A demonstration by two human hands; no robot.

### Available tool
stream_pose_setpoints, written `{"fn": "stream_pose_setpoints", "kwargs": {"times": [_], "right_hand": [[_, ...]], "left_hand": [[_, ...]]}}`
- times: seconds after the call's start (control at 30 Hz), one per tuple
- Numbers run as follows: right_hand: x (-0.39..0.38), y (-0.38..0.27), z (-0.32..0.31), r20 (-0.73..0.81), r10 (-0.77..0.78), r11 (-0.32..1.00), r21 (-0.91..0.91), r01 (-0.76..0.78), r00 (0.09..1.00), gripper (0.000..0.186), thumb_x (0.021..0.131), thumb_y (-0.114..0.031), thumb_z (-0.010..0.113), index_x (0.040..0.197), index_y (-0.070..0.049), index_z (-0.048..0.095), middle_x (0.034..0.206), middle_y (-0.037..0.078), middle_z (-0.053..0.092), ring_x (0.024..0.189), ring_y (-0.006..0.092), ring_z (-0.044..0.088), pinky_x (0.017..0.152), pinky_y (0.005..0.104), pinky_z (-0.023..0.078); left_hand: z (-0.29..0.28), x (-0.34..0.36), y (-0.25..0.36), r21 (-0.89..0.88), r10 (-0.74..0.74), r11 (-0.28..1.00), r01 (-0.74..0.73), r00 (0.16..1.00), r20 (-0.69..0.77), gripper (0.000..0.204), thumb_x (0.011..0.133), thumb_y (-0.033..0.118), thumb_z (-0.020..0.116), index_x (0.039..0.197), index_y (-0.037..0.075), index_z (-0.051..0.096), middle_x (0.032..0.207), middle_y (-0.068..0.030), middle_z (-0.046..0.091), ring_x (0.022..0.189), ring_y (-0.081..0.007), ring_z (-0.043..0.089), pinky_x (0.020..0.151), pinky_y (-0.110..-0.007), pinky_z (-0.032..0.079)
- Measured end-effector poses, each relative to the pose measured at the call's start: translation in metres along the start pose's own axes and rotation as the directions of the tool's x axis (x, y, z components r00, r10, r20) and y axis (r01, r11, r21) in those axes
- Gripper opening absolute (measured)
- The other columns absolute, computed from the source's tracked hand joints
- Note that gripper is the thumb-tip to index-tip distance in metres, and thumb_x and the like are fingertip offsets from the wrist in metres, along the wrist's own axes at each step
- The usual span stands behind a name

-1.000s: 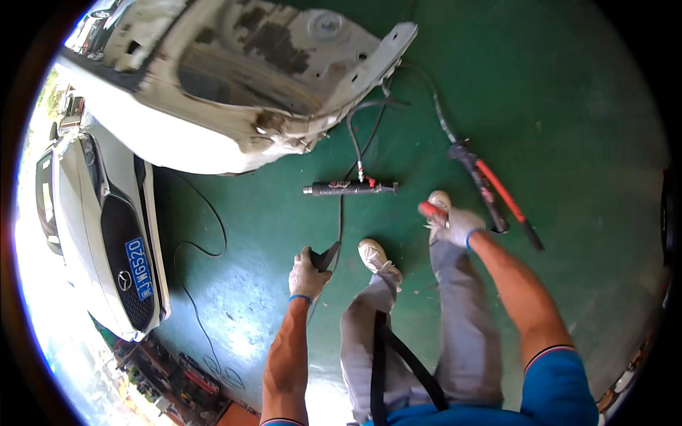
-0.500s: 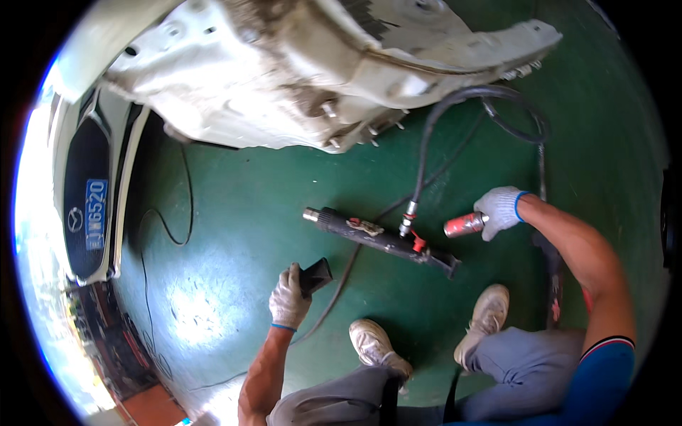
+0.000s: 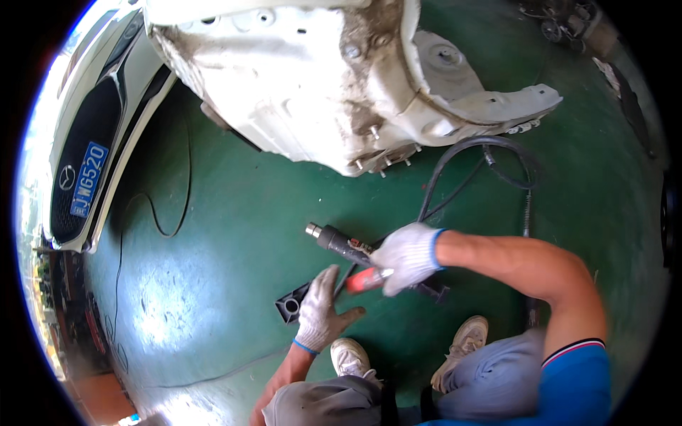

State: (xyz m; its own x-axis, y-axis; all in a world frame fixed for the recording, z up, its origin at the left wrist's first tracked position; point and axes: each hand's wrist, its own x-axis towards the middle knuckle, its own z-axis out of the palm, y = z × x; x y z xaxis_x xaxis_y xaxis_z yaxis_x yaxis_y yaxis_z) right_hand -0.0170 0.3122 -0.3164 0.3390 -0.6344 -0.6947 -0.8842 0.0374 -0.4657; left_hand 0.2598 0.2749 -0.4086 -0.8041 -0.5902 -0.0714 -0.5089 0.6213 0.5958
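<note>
My left hand [image 3: 325,312], in a white knit glove with a blue cuff, has its fingers stretched and the thumb apart. Partly behind those fingers is a black block with a round socket [image 3: 290,305], seemingly on the floor; whether the hand touches it I cannot tell. My right hand [image 3: 408,259], gloved the same way, grips a red cylinder [image 3: 365,281] with a metal end, slightly blurred. Under that hand lies a black hydraulic ram [image 3: 341,243] with a bare metal tip; the hand covers its middle and hose coupling.
A black hose [image 3: 444,160] loops on the green floor [image 3: 234,220]. A cut white car body section [image 3: 284,92] lies ahead. The front of a white car [image 3: 96,135] stands at left, with a thin cable [image 3: 186,206] beside it. My shoes [image 3: 465,348] are close behind the ram.
My right hand has carried the red cylinder left, over the ram. My left hand has moved right and spread its fingers, letting go of the black block. The view has shifted.
</note>
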Motion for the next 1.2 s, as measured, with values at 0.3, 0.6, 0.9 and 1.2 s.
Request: {"fn": "stream_pose_setpoints", "kwargs": {"times": [0.3,0.6,0.9,1.2], "right_hand": [[0.084,0.034,0.023,-0.341,0.095,0.937,0.347,0.031,0.935,0.065,0.089,-0.059,0.068,0.118,-0.001,0.072,0.100,0.022,0.077,0.094,0.0371,0.075,0.087,0.0473,0.058],[0.189,0.014,0.096,-0.503,0.502,0.851,0.433,-0.298,0.703,0.058,0.078,-0.034,0.080,0.122,-0.001,0.062,0.116,0.021,0.072,0.110,0.0383,0.072,0.094,0.0480,0.059],[0.131,-0.038,0.100,-0.563,0.371,0.893,0.434,-0.118,0.738,0.046,0.074,-0.020,0.076,0.117,-0.007,0.066,0.115,0.017,0.072,0.110,0.0385,0.070,0.094,0.0484,0.058],[0.094,-0.046,0.102,-0.578,0.300,0.914,0.401,-0.056,0.759,0.057,0.070,-0.024,0.081,0.123,-0.008,0.065,0.114,0.015,0.073,0.110,0.0357,0.071,0.095,0.0447,0.057]], "left_hand": [[0.014,0.010,-0.027,-0.493,-0.366,0.783,0.379,0.922,0.128,0.047,0.081,0.013,0.083,0.121,0.002,0.060,0.095,-0.0067,0.068,0.083,-0.0173,0.067,0.077,-0.034,0.058],[-0.014,0.020,-0.058,-0.998,-0.676,0.062,-0.002,0.736,-0.044,0.037,0.096,0.021,0.071,0.124,0.003,0.053,0.092,-0.0156,0.068,0.083,-0.0260,0.066,0.066,-0.039,0.056],[-0.094,0.050,-0.066,-0.945,-0.585,0.125,-0.302,0.747,-0.316,0.040,0.091,0.013,0.067,0.127,0.005,0.053,0.099,-0.0158,0.068,0.097,-0.0340,0.067,0.092,-0.053,0.055],[-0.058,0.048,-0.041,-0.934,-0.636,-0.190,-0.304,0.762,-0.118,0.019,0.097,0.024,0.070,0.106,0.010,0.061,0.087,-0.0036,0.060,0.085,-0.0207,0.061,0.101,-0.049,0.052]]}}
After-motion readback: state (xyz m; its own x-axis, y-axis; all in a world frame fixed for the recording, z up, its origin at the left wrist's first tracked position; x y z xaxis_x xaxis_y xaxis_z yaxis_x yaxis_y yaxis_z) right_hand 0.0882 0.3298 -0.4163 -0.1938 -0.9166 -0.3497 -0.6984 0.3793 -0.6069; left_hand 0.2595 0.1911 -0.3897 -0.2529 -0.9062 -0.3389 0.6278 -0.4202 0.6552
